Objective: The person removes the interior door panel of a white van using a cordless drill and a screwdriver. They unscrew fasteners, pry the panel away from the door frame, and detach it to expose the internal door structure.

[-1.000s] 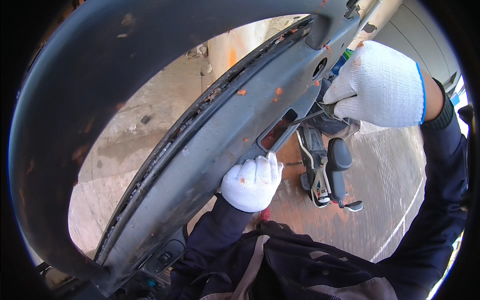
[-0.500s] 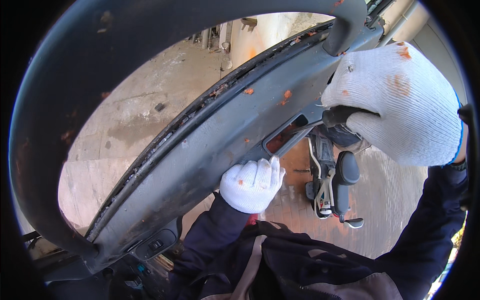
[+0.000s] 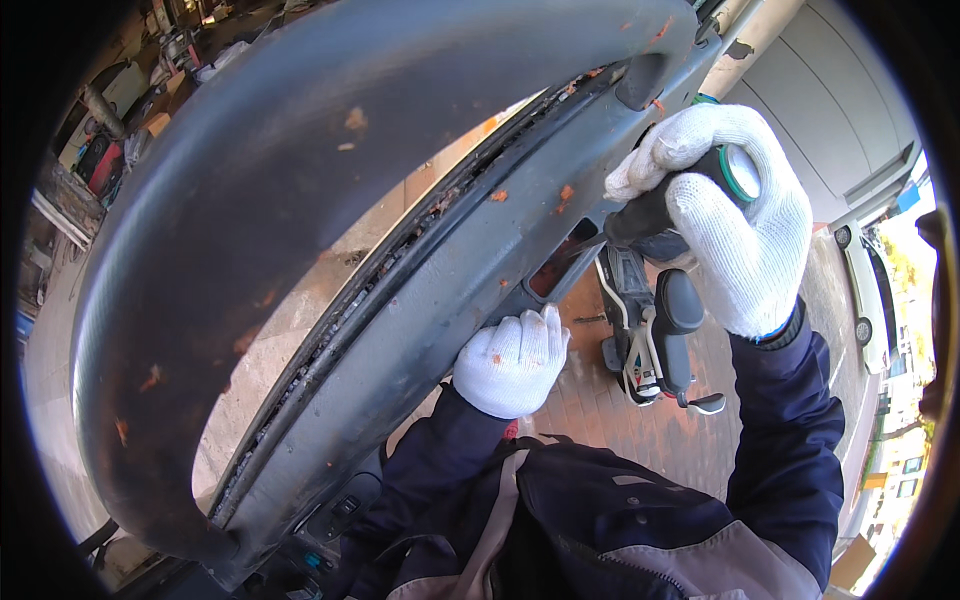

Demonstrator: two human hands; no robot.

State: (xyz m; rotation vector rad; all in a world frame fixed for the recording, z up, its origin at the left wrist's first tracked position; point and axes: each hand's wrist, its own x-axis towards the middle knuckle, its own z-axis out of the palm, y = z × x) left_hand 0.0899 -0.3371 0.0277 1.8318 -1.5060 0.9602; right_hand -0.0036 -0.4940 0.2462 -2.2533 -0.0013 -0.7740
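A grey car door panel (image 3: pixel 430 270) runs diagonally in front of me, with a narrow recess (image 3: pixel 568 262) toward its upper right. My right hand (image 3: pixel 765 230), in a white knitted glove, is closed around a dark-handled screwdriver (image 3: pixel 638 215) whose butt end carries a green ring. The tool slants toward the recess; whether its tip touches anything inside I cannot tell. Just below the recess, my left hand (image 3: pixel 508 365), gloved in white too, grips the near edge of the panel with bent fingers. Its thumb is hidden.
The curved dark window frame (image 3: pixel 140 320) arches over the left side. Along the panel's top runs a black sealing strip (image 3: pixel 385 255) full of debris; orange-red flakes (image 3: pixel 500 196) dot the panel. Beyond are a scooter (image 3: pixel 675 305) on brick paving (image 3: pixel 600 400) and a white car (image 3: pixel 862 290).
My right hand has turned around the screwdriver handle, so the green-ringed butt now shows. My left hand stays at the panel edge. The view has shifted, bringing the white car into sight.
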